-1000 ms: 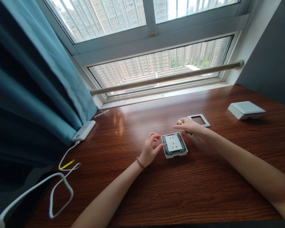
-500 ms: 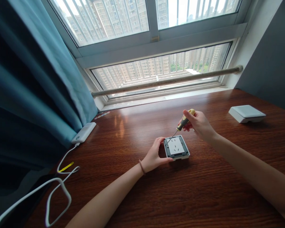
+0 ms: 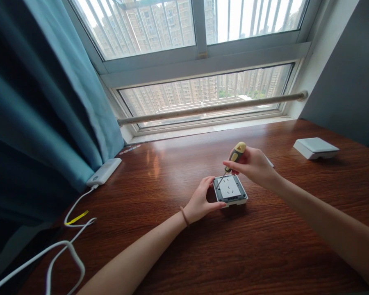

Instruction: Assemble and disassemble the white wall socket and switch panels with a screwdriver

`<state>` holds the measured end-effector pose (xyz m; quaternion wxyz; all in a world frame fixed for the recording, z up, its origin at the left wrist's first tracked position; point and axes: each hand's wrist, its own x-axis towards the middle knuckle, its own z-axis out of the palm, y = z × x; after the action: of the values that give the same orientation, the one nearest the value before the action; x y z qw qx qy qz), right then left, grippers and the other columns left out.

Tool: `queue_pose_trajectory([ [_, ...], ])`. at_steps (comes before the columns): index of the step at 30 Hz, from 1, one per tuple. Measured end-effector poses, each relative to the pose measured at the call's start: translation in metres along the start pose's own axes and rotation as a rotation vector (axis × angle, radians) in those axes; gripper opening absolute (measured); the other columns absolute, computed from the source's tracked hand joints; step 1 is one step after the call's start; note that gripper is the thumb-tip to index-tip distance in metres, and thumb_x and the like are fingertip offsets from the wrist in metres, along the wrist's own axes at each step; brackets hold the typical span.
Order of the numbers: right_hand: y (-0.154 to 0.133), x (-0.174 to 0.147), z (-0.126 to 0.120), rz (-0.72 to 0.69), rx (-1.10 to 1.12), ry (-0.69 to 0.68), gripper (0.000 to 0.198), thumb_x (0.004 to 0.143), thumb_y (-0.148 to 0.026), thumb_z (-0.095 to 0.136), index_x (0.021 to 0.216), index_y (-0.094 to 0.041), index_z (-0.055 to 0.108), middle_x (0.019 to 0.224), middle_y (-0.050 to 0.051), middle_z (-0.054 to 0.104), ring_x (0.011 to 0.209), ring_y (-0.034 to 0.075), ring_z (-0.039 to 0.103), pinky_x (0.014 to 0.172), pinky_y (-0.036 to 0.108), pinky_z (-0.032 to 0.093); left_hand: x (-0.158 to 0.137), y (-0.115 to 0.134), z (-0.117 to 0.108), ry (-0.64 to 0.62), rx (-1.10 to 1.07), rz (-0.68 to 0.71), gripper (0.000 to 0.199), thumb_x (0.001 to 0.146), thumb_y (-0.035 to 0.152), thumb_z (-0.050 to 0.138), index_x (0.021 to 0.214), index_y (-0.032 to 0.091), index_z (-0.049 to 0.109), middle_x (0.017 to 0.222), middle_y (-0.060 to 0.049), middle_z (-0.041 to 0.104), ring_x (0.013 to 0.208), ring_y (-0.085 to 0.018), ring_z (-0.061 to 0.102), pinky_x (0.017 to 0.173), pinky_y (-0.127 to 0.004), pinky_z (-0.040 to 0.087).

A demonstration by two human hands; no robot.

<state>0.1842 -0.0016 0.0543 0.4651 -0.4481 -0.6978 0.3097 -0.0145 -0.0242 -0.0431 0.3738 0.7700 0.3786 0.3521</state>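
Note:
A wall socket (image 3: 230, 187) with a white slotted centre and grey frame lies face up in a white box on the brown table. My left hand (image 3: 203, 197) grips its left side, with the thumb along the near edge and the fingers at the far left corner. In my right hand (image 3: 251, 163) is a screwdriver (image 3: 236, 154) with a yellow and grey handle. Its shaft slants down to the left, and the tip is at the left side of the socket's grey frame, near a screw. A white flat piece (image 3: 269, 161) shows partly behind my right hand.
Another white box-shaped unit (image 3: 316, 147) sits at the right of the table (image 3: 160, 254). On the left lie a white power bank (image 3: 104, 172), its white cable (image 3: 75, 200) and a yellow strip (image 3: 78, 217). A blue curtain (image 3: 80, 102) hangs beside the window.
My right hand has shifted slightly left and down, and the screwdriver now stands steeper. More of the white piece behind that hand shows. My left hand keeps its hold on the socket.

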Motion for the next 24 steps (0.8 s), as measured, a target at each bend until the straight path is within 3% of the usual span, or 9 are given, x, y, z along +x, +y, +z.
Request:
queue_pose_trajectory([
  [7,0.009,-0.004,0.001,-0.013,-0.112,0.033,0.029,0.068,-0.04,0.069,0.072,-0.014,0.057,0.062,0.005,0.066,0.051,0.015,0.061,0.047,0.026,0.048,0.0,0.001,0.0,0.004,0.028,0.007,0.075,0.064,0.039,0.074,0.128,0.019,0.039,0.129,-0.012,0.043,0.121,-0.026,0.043,0.104,-0.041,0.035],
  [24,0.012,-0.002,-0.002,0.013,-0.095,-0.021,0.028,0.069,-0.04,0.068,0.072,-0.014,0.055,0.063,0.006,0.065,0.053,0.015,0.061,0.049,0.028,0.049,-0.001,-0.001,0.001,0.014,0.029,-0.003,0.076,0.064,0.039,0.074,0.128,0.018,0.039,0.129,-0.012,0.043,0.12,-0.026,0.043,0.104,-0.04,0.036],
])
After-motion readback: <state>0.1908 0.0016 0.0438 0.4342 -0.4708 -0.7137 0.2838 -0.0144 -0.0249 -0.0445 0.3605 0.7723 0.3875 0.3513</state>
